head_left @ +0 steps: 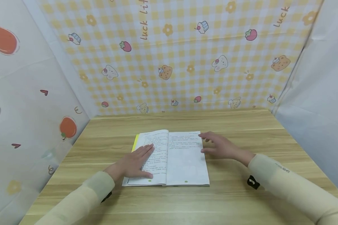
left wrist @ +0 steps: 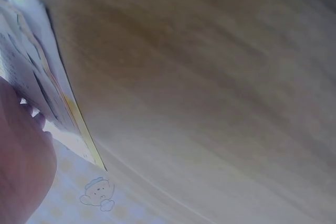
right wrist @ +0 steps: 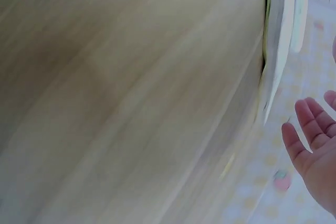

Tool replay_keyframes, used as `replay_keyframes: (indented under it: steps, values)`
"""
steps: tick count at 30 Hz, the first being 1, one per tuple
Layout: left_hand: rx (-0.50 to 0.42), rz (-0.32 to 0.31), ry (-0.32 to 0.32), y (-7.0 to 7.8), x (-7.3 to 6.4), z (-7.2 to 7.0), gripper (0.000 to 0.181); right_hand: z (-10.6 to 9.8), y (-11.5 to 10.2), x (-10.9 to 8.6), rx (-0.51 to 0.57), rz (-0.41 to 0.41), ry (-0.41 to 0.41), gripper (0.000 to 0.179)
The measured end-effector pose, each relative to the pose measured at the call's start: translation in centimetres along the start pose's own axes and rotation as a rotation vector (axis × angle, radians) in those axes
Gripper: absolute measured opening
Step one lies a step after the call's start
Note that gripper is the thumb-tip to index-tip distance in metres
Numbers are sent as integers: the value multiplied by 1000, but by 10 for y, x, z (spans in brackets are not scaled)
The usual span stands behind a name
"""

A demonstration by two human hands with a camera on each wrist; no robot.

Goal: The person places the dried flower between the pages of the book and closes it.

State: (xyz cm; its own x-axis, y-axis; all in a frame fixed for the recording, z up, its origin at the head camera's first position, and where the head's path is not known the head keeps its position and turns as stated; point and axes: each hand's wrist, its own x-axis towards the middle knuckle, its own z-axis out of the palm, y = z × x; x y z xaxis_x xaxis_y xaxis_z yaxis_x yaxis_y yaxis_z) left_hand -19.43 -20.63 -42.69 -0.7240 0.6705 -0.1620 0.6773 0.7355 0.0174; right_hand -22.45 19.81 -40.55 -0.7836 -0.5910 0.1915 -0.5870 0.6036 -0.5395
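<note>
An open book [head_left: 186,162] lies on the wooden table, its pages printed with small text and the lower half of the right page blank. Flat across the left page rests my left hand [head_left: 136,162], fingers straight and thumb spread toward the spine. My right hand [head_left: 221,146] is by the book's right edge, fingers loosely bent, thumb apart, holding nothing; whether its fingertips touch the page is unclear. The left wrist view shows the book's layered page edges [left wrist: 47,72] beside my hand. In the right wrist view, the fingers are apart from the book's edge [right wrist: 281,40].
The wooden table [head_left: 228,200] spreads around the book. Behind it hangs a yellow checked cloth [head_left: 186,84] with cartoon prints. White cloth walls [head_left: 31,125] flank the left and right sides. A small black item [head_left: 253,182] shows under the right sleeve.
</note>
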Motion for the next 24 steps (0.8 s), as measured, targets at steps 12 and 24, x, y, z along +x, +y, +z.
replay_keyframes:
  steps: [12, 24]
  values:
    - [-15, -2, 8, 2, -1, 0, 114, -24, 53, -14, 206, 213, 21, 57]
    - [-8, -6, 5, 1, 0, 0, 114, -34, 76, -14, 261, 327, -26, 45]
